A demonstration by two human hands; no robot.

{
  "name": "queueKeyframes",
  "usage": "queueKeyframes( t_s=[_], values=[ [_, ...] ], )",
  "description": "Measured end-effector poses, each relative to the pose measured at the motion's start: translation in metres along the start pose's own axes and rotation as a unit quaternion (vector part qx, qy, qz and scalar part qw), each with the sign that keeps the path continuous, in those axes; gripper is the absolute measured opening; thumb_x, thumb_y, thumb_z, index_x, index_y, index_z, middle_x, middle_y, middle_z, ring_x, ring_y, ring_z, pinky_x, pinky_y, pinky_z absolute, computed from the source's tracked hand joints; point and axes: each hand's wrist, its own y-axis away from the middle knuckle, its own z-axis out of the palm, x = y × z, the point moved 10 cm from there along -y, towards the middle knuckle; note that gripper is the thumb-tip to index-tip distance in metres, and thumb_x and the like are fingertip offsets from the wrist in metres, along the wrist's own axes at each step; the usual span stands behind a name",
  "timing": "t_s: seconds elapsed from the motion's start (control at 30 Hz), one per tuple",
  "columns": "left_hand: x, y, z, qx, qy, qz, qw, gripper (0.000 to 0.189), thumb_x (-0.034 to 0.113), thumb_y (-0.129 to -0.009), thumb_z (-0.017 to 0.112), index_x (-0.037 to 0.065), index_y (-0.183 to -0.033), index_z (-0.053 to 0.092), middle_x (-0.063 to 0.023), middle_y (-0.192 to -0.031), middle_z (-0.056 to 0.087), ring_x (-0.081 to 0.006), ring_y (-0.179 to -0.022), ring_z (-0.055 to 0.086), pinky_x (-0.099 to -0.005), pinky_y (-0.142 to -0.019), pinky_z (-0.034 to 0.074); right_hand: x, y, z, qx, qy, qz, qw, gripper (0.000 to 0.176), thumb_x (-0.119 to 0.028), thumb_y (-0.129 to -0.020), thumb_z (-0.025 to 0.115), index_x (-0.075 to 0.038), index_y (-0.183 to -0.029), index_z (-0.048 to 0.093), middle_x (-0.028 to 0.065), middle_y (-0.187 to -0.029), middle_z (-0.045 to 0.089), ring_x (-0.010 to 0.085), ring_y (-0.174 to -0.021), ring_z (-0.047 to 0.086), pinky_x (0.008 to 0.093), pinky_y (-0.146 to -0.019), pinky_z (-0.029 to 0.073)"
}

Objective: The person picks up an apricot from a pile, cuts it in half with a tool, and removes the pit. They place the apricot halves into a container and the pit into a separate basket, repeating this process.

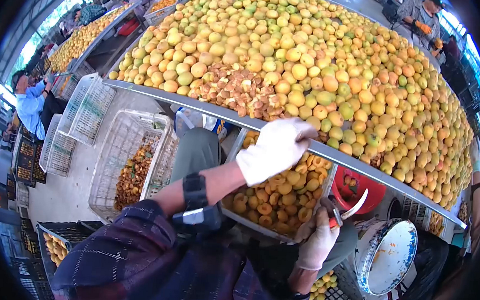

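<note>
My left hand point(276, 149), in a white glove, reaches across to the metal edge of the sorting table point(215, 111). Its fingers are curled at the rim, and whatever they hold is hidden. Below it stands a crate point(325, 189) of halved apricots point(275, 201). At that crate's right side my right hand point(318, 240), also gloved, is closed around a curved knife point(356, 204) with an orange-red handle; the blade points up and right. Whole apricots point(312, 50) cover the table, and a heap of brown apricot stones point(241, 89) lies near its front edge.
A red basin point(372, 194) is under the table edge, with a paint-marked white bucket point(390, 258) nearby. White crates point(113, 148) stand at left, one with brown scraps. Black crates point(338, 299) sit low. Co-workers point(31, 101) are at left and a person point(421, 23) across the table.
</note>
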Motion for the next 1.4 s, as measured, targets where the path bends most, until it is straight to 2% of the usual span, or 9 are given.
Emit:
queueKeyframes(
  t_s=[0.5, 0.6, 0.77, 0.93, 1.1, 1.17, 1.2, 1.27, 1.4],
  values=[
    [0.055, -0.123, 0.196, -0.16, -0.082, 0.099, 0.979, 0.037, 0.024, -0.073, 0.068, 0.006, -0.105, 0.061, -0.0169, -0.103, 0.061, -0.0363, -0.097, 0.059, -0.0434, -0.083, 0.048, -0.053, -0.019, -0.024, 0.046, 0.035, 0.012, 0.998, 0.027, -0.008, -0.088, 0.054, 0.008, -0.11, 0.054, 0.0037, -0.053, 0.047, 0.0112, -0.034, 0.043, 0.0227, -0.034, 0.034],
    [0.053, -0.11, 0.184, -0.233, 0.137, 0.015, 0.963, 0.038, 0.022, -0.078, 0.067, 0.004, -0.111, 0.06, -0.0124, -0.098, 0.064, -0.0262, -0.091, 0.062, -0.0381, -0.079, 0.049, -0.059, -0.017, -0.038, 0.066, 0.016, -0.018, 0.998, 0.025, -0.007, -0.088, 0.053, 0.008, -0.109, 0.055, 0.0029, -0.051, 0.045, 0.0111, -0.034, 0.043, 0.0226, -0.034, 0.033],
    [0.052, -0.039, 0.157, -0.287, 0.649, -0.146, 0.689, 0.042, 0.02, -0.094, 0.056, -0.002, -0.129, 0.048, -0.0111, -0.113, 0.061, -0.0165, -0.096, 0.062, -0.0288, -0.08, 0.051, -0.067, -0.004, -0.04, 0.064, -0.078, -0.082, 0.991, 0.023, -0.008, -0.092, 0.05, 0.006, -0.11, 0.056, 0.002, -0.05, 0.043, 0.0106, -0.034, 0.039, 0.0232, -0.034, 0.031],
    [0.073, 0.009, 0.133, -0.312, 0.768, -0.202, 0.522, 0.046, 0.015, -0.093, 0.057, 0.003, -0.135, 0.041, -0.0136, -0.113, 0.06, -0.0242, -0.095, 0.064, -0.0367, -0.081, 0.054, -0.075, 0.019, -0.029, 0.058, -0.062, -0.092, 0.992, 0.024, -0.009, -0.092, 0.05, 0.005, -0.111, 0.055, 0.0025, -0.051, 0.043, 0.0107, -0.034, 0.039, 0.023, -0.033, 0.031],
    [0.097, 0.039, 0.103, -0.296, 0.755, -0.162, 0.561, 0.048, 0.003, -0.089, 0.054, 0.004, -0.136, 0.042, -0.0097, -0.115, 0.059, -0.0214, -0.104, 0.06, -0.0358, -0.093, 0.048, -0.094, 0.034, -0.014, 0.039, 0.051, -0.099, 0.993, 0.029, -0.015, -0.094, 0.051, 0.003, -0.117, 0.053, -0.0002, -0.057, 0.04, 0.0088, -0.035, 0.036, 0.0229, -0.031, 0.03],
    [0.1, 0.038, 0.073, -0.224, 0.541, -0.036, 0.81, 0.05, 0.002, -0.087, 0.056, 0.003, -0.135, 0.043, -0.0098, -0.126, 0.054, -0.0193, -0.114, 0.054, -0.0338, -0.099, 0.044, -0.091, 0.037, -0.008, 0.067, 0.074, -0.078, 0.992, 0.025, -0.022, -0.096, 0.051, 0.001, -0.099, 0.058, -0.0005, -0.052, 0.039, 0.0087, -0.034, 0.035, 0.0226, -0.031, 0.028],
    [0.101, 0.049, 0.079, -0.252, 0.592, -0.106, 0.758, 0.051, -0.003, -0.084, 0.059, 0.004, -0.133, 0.046, -0.0071, -0.131, 0.05, -0.0163, -0.119, 0.05, -0.0306, -0.1, 0.041, -0.085, 0.035, 0.0, 0.03, 0.043, -0.078, 0.996, 0.027, -0.027, -0.096, 0.051, -0.002, -0.088, 0.055, -0.0006, -0.049, 0.038, 0.0087, -0.033, 0.034, 0.0224, -0.031, 0.027],
    [0.105, 0.059, 0.071, -0.234, 0.498, -0.021, 0.834, 0.051, -0.008, -0.081, 0.056, 0.004, -0.13, 0.049, -0.0071, -0.134, 0.048, -0.0163, -0.125, 0.044, -0.0309, -0.103, 0.038, -0.073, 0.03, 0.015, -0.025, -0.004, -0.081, 0.996, 0.043, -0.038, -0.097, 0.049, -0.01, -0.066, 0.041, -0.0008, -0.043, 0.036, 0.0089, -0.031, 0.034, 0.0221, -0.032, 0.024],
    [0.092, 0.068, 0.049, -0.194, 0.564, -0.095, 0.797, 0.046, 0.003, -0.083, 0.055, 0.002, -0.129, 0.048, -0.0088, -0.133, 0.048, -0.0168, -0.125, 0.043, -0.0296, -0.103, 0.037, -0.081, 0.033, 0.026, 0.009, 0.011, -0.085, 0.996, 0.017, -0.019, -0.091, 0.057, -0.002, -0.089, 0.056, -0.002, -0.05, 0.045, 0.0078, -0.032, 0.037, 0.022, -0.032, 0.026]
  ],
)
